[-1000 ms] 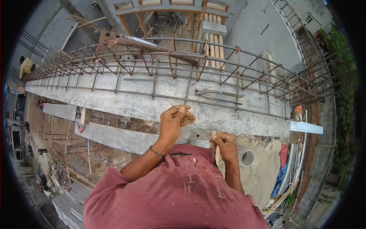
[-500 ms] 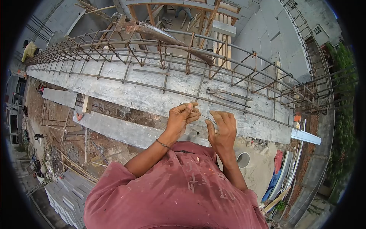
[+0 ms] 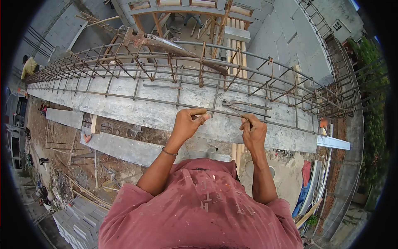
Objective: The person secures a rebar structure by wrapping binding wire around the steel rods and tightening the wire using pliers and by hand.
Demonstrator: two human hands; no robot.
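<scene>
My left hand [image 3: 190, 123] is closed in a pinch just below the near long bar of the rebar cage [image 3: 157, 99]. A thin tie wire was in it a moment ago, but now the wire can hardly be made out. My right hand [image 3: 254, 130] is raised to the right, its thumb and fingers pinched together close against the same bar; what they hold is hidden. Between and beyond my hands, end-cutting pliers [image 3: 227, 102] lie on the grey board [image 3: 124, 88] inside the cage, handles pointing right.
A rusty, long metal piece [image 3: 174, 49] rests across the cage top. Lower boards [image 3: 124, 144] and bare ground lie below on my side. A co-worker [image 3: 30, 67] is at the far left end. Several stacked grey blocks [image 3: 83, 222] stand at lower left.
My hands have moved apart, the left one to the left and the right one to the right and up toward the bar. The right fingers, loosely apart before, are now pinched.
</scene>
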